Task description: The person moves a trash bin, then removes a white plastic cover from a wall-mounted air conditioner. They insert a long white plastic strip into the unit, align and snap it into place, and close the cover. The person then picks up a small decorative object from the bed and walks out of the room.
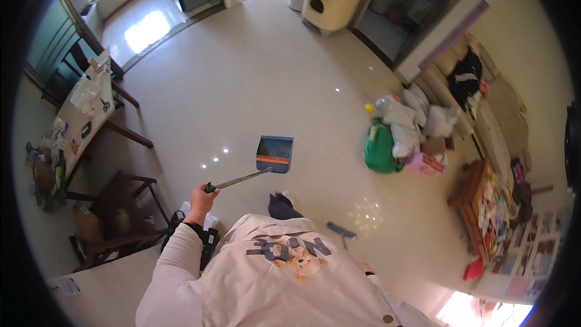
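My left hand (201, 201) is closed around the black grip of a long-handled dustpan. The dustpan (275, 151) is dark blue with an orange comb strip across it, and its pan is out ahead of my feet, at or just above the floor. Only a sliver of my right hand or wrist (367, 268) shows beside my apron; its fingers are hidden. Forward of that wrist, a blue-grey broom head (342, 231) is at floor level, with a short piece of its stick visible. Whether my right hand holds the stick cannot be seen.
A cluttered table (91, 124) and a dark wooden chair (124, 212) stand at the left. To the right, several bags (404, 127) and a green sack (380, 148) lie on the shiny tiled floor (260, 72). Beyond them are a sofa (502, 115) and a loaded wooden table (469, 209).
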Demonstrator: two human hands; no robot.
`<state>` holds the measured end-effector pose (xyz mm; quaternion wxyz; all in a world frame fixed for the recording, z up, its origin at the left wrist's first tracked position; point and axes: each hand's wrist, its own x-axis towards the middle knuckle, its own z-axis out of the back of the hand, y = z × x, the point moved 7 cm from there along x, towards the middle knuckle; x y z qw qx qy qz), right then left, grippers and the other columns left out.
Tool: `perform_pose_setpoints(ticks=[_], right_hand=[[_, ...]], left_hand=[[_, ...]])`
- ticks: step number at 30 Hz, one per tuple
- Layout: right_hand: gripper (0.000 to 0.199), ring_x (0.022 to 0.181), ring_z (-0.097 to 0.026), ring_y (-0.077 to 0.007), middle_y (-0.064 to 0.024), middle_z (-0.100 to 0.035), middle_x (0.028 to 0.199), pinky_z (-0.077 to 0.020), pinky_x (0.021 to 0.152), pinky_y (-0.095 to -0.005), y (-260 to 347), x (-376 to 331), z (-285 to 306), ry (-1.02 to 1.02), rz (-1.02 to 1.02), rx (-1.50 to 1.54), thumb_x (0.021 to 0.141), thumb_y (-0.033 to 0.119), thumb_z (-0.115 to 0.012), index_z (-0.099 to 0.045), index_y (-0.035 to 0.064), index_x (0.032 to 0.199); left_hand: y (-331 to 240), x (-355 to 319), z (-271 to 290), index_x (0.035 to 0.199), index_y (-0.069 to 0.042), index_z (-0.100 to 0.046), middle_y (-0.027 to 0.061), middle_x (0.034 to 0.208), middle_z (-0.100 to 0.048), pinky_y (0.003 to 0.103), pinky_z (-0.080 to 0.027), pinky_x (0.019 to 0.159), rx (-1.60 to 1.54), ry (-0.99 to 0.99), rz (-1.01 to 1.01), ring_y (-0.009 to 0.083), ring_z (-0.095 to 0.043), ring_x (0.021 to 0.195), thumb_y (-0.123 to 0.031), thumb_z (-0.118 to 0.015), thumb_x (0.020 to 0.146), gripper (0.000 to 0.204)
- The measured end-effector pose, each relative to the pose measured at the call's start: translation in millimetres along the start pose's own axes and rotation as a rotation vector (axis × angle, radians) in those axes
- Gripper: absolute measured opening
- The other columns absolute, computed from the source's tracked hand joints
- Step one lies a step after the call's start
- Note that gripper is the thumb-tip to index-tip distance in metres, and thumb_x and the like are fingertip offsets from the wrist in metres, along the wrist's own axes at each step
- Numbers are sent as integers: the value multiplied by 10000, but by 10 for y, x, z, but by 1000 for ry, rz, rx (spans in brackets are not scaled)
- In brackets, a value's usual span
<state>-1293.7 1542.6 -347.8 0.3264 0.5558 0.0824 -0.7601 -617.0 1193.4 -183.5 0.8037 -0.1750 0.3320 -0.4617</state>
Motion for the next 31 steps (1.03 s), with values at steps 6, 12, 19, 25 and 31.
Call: perform_pose_setpoints(ticks=[6, 12, 19, 25, 31], right_hand=[[700, 501, -533, -181, -155, -547, 684, -392, 387, -345, 2347, 1554, 1619, 33, -175, 276, 788, -51, -578, -315, 106, 1418], [345, 551, -588, -210, -180, -637, 797, -461, 458, -392, 4645, 3079, 2869, -230, -120, -207, 758, 6, -647, -605, -48, 1097], [250, 723, -661, -275, -161, -677, 849, -498, 576, -417, 6456, 3130, 3273, -207, 54, -758, 768, 246, -644, -667, 3, 822], [260, 973, -634, -343, -208, -657, 1007, -518, 813, -403, 7455, 3234, 3837, -374, -259, -371, 731, 154, -634, -686, 0, 934], [260, 983, -638, -328, -222, -656, 1002, -515, 817, -411, 9519, 4465, 4855, -252, -163, -368, 757, 131, -616, -683, 11, 978]], left_hand=[[-323, 1003, 507, 980, -30, -660, 170, 870, -672, 382, -494, 713, 91, -188, 143, 321, -649, 824, -322, -754, 720, 402], [-569, 2498, 741, 996, -41, -662, 180, 895, -668, 411, -498, 742, 115, -323, 240, 354, -634, 854, -299, -760, 718, 392], [-1594, 4994, 1109, 1005, -40, -657, 167, 870, -671, 415, -496, 735, 38, -346, 281, 341, -641, 839, -307, -746, 739, 387], [-2863, 7351, 1189, 1014, -39, -653, 168, 914, -672, 409, -494, 751, 73, -339, 134, 345, -636, 871, -332, -756, 722, 426], [-3942, 9610, 1237, 1003, -48, -660, 196, 934, -665, 402, -489, 775, 16, -278, 164, 298, -647, 903, -338, -752, 722, 415]])
